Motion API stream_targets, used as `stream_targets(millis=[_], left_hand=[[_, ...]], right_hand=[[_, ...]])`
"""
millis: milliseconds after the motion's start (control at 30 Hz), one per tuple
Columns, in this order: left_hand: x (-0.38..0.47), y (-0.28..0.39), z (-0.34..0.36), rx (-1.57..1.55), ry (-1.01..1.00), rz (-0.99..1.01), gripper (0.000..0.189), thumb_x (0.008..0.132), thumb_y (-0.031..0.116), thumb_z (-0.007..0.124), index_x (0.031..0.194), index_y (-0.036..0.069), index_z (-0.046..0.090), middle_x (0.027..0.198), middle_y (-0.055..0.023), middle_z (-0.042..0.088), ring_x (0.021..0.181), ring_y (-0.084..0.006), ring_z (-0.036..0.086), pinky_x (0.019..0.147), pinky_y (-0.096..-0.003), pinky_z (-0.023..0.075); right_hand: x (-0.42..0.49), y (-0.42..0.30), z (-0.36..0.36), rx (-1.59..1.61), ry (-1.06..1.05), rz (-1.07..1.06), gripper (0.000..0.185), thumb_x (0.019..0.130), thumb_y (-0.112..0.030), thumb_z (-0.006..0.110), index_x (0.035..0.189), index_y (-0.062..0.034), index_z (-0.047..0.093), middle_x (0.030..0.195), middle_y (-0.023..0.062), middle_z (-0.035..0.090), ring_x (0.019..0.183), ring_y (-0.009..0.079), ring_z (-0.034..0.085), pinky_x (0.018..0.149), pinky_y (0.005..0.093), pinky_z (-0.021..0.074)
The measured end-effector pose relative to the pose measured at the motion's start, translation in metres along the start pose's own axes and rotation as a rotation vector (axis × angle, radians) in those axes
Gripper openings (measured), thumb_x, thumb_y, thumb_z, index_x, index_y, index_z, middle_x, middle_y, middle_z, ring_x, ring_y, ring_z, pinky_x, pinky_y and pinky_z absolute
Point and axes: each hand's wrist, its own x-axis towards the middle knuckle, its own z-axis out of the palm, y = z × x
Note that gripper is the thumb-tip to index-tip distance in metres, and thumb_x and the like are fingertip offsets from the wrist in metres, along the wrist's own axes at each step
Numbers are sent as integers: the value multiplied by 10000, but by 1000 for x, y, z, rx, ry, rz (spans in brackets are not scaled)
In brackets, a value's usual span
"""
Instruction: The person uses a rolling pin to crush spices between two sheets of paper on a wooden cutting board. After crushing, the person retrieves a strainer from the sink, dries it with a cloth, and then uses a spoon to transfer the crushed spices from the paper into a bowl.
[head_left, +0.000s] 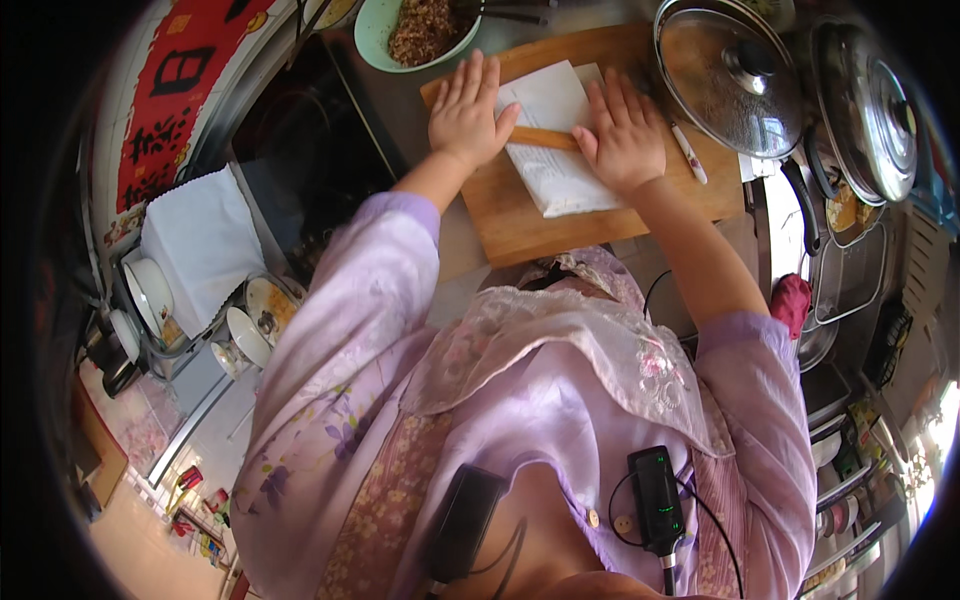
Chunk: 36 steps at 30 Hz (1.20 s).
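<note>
A white, flat packet (566, 176) with faint print lies on a wooden cutting board (517, 240). A thin wooden rolling pin (546, 138) crosses over it, and its ends pass beneath my palms. My left hand (469, 112) lies palm down with straight fingers at the pin's left end, by the board's left edge. My right hand (624, 139) is flat over the other end, partly covering the packet, its fingers slightly spread. Just right of it, a slim utensil with a white floral handle (688, 154) rests on the board.
A pale green bowl (367, 45) of minced filling stands beyond the board. At the right are a glass-lidded pan (712, 82) and a metal-lidded pot (862, 112). A dark cooktop (300, 142) lies left. Nearby sit a white cloth (202, 240) and several bowls (247, 330).
</note>
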Motion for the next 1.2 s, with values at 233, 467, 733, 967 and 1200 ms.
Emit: stream_targets(millis=[233,467,733,967,1200], left_hand=[[-81,24,-24,-35,43,1,644,914,435,489,1412,39,386,1479,-167,362,1343,-315,375,1098,-442,272],[-130,31,-29,-73,-8,-37,614,886,350,538,1405,53,400,1480,-158,347,1342,-318,358,1101,-476,252],[-46,16,-18,75,-66,-121,722,899,452,455,1506,149,208,1571,-152,150,1441,-308,184,1148,-515,126],[-61,31,-37,-36,-188,-153,702,921,468,452,1482,87,270,1537,-183,237,1388,-356,288,1117,-542,189],[-49,28,-34,-32,9,-185,702,890,467,504,1463,107,318,1514,-195,283,1368,-373,318,1097,-560,226]], right_hand=[[-73,-34,-16,102,-7,-116,605,936,-409,461,1408,-38,391,1474,175,358,1360,325,348,1092,481,296],[-92,-35,-6,196,61,-196,506,873,-247,604,1324,-55,479,1454,158,394,1306,304,434,1065,437,354],[-5,-33,-22,21,12,102,511,928,-376,465,1408,-213,410,1512,187,269,1386,336,283,1108,533,234],[-21,-41,-23,34,-36,56,548,922,-393,463,1437,-225,380,1500,187,295,1362,373,318,1068,583,269],[-14,-38,-11,52,82,140,545,892,-382,491,1413,-242,412,1476,189,336,1339,400,340,1055,593,289]])
